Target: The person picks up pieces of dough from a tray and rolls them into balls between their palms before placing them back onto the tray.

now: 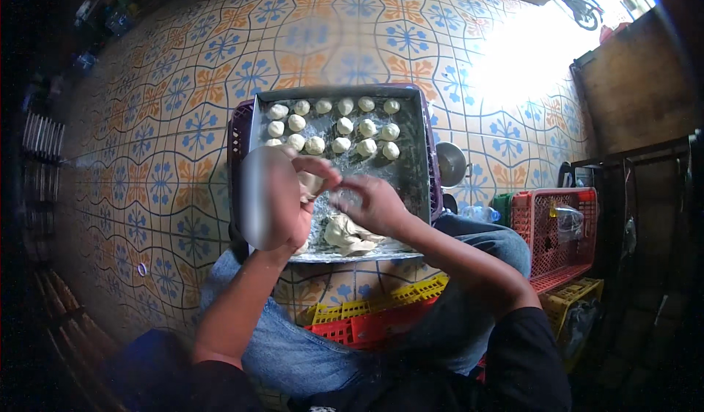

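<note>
A piece of dough (311, 183) rests in my left hand (295, 210), its fingers curled around it over the tray's left side. A blurred pale oval covers part of that hand. My right hand (375, 203) reaches in from the right, fingertips close to the left fingertips. Its thumb and forefinger stand apart, with nothing visible between them. Below it a larger lump of soft dough (350, 234) lies near the front edge of the metal tray (418, 185). Toward the far side sit rows of round dough balls (367, 127), dusted with flour.
The tray sits on a purple crate (435, 170), between my knees. A metal bowl (451, 164) and a clear plastic bottle (480, 213) are on the right. Beyond them stands a red crate (554, 240) above a yellow crate (579, 302). Patterned tiles (257, 71) cover the floor.
</note>
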`<state>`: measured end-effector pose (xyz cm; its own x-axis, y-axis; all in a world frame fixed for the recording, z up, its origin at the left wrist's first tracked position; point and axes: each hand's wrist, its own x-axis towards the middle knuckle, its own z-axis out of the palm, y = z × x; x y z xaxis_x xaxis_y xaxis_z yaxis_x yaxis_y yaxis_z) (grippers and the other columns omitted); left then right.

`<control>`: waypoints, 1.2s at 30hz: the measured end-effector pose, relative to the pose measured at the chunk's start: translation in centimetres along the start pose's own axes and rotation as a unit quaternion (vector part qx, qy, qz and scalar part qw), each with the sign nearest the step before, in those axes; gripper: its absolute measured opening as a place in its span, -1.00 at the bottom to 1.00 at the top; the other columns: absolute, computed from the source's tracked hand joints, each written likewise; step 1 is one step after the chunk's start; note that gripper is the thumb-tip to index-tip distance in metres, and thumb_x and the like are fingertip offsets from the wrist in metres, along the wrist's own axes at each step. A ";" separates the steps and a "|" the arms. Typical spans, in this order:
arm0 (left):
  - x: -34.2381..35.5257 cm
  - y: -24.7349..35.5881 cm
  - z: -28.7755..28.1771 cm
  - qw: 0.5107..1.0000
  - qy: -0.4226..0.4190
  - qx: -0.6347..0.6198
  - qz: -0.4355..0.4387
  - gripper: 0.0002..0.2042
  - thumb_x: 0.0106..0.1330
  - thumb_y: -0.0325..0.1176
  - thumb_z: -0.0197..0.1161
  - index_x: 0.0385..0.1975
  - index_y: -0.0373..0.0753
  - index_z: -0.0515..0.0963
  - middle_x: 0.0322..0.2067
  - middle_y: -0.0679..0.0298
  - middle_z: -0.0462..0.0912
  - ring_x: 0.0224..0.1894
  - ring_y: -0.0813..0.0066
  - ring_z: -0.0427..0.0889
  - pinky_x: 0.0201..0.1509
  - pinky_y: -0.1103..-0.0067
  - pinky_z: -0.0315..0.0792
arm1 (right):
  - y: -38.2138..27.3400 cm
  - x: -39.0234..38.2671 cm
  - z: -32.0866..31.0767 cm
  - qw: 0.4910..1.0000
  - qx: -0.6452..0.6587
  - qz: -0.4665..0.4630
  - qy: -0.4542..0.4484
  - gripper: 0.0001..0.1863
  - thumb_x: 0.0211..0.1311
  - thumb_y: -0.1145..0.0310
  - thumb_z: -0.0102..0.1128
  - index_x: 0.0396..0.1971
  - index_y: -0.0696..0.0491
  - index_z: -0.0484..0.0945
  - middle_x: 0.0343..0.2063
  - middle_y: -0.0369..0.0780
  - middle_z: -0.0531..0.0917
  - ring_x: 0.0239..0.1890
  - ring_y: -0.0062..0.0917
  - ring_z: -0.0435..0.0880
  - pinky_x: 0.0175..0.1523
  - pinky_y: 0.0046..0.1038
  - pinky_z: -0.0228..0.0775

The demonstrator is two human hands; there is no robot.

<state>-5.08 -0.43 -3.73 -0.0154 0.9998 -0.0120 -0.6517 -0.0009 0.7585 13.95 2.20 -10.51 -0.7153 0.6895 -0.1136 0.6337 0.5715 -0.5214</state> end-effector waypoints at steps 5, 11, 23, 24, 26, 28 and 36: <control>0.4 -3.5 3.2 0.873 -0.149 0.442 0.144 -0.37 0.24 -0.53 -0.11 0.41 -0.25 0.37 0.50 0.02 0.22 0.62 0.02 -0.09 0.64 0.21 -0.27 | -4.2 3.3 -2.2 0.514 0.844 0.061 0.138 -0.18 0.54 -0.34 -0.45 0.48 0.01 0.18 0.38 -0.11 0.38 0.37 -0.27 0.39 0.43 -0.18 0.22; -0.9 -6.8 4.6 0.817 -0.075 0.534 0.202 -0.37 0.61 0.02 -0.34 0.50 -0.29 0.19 0.54 -0.08 0.06 0.63 0.06 -0.13 0.63 0.23 -0.25 | -3.7 2.0 -2.8 0.498 0.843 0.111 0.169 -0.24 0.63 -0.17 -0.37 0.54 0.11 0.05 0.49 -0.06 0.22 0.50 -0.20 0.23 0.53 -0.26 0.08; -3.3 -6.3 9.0 0.988 0.081 -0.054 -0.122 -0.29 0.63 0.17 -0.34 0.53 -0.30 0.02 0.50 0.02 0.15 0.51 0.22 0.20 0.58 0.31 0.07 | -3.8 2.3 -6.8 0.894 0.357 0.066 0.262 -0.43 0.53 0.10 0.03 0.37 0.14 0.39 0.38 0.04 0.40 0.48 -0.15 0.31 0.52 -0.29 0.13; -2.6 -5.1 7.9 0.978 0.082 -0.089 -0.172 -0.26 0.61 0.21 -0.35 0.52 -0.33 0.02 0.49 -0.01 0.16 0.50 0.20 0.22 0.58 0.30 0.08 | -3.5 2.3 -7.0 0.903 0.327 0.047 0.273 -0.45 0.51 0.09 0.08 0.31 0.16 0.47 0.34 0.04 0.48 0.44 -0.13 0.38 0.50 -0.30 0.18; -0.4 -4.4 5.1 0.976 0.055 -0.145 -0.155 -0.16 0.55 0.32 -0.39 0.48 -0.38 0.09 0.41 -0.06 0.28 0.44 0.19 0.31 0.54 0.19 0.12 | -4.7 1.0 -3.5 0.938 0.112 -0.125 0.305 -0.52 0.47 0.09 0.07 0.18 0.11 0.59 0.26 -0.07 0.58 0.39 -0.11 0.45 0.49 -0.01 0.14; -0.5 -4.0 4.5 0.966 0.083 -0.171 -0.177 -0.10 0.50 0.40 -0.42 0.45 -0.37 0.18 0.37 -0.04 0.37 0.41 0.20 0.36 0.52 0.16 0.14 | -4.2 1.4 -4.7 0.927 0.117 -0.224 0.277 -0.52 0.41 0.05 0.11 0.12 0.08 0.64 0.23 -0.13 0.62 0.36 -0.06 0.49 0.50 0.03 0.09; -0.5 -5.7 2.1 0.941 -0.055 -0.280 -0.183 0.07 0.35 0.58 -0.42 0.47 -0.38 0.16 0.43 0.00 0.30 0.42 0.11 0.36 0.52 0.22 0.15 | -3.6 0.9 -3.9 0.921 0.149 -0.260 0.248 -0.48 0.27 0.00 0.23 0.02 0.11 0.68 0.08 -0.01 0.68 0.29 -0.06 0.56 0.48 0.02 0.17</control>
<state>0.26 -0.84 -6.65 0.3464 0.9310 -0.1149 -0.8955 0.3647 0.2550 12.15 2.53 -5.41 -0.6293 0.5174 0.5799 0.0806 0.7856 -0.6135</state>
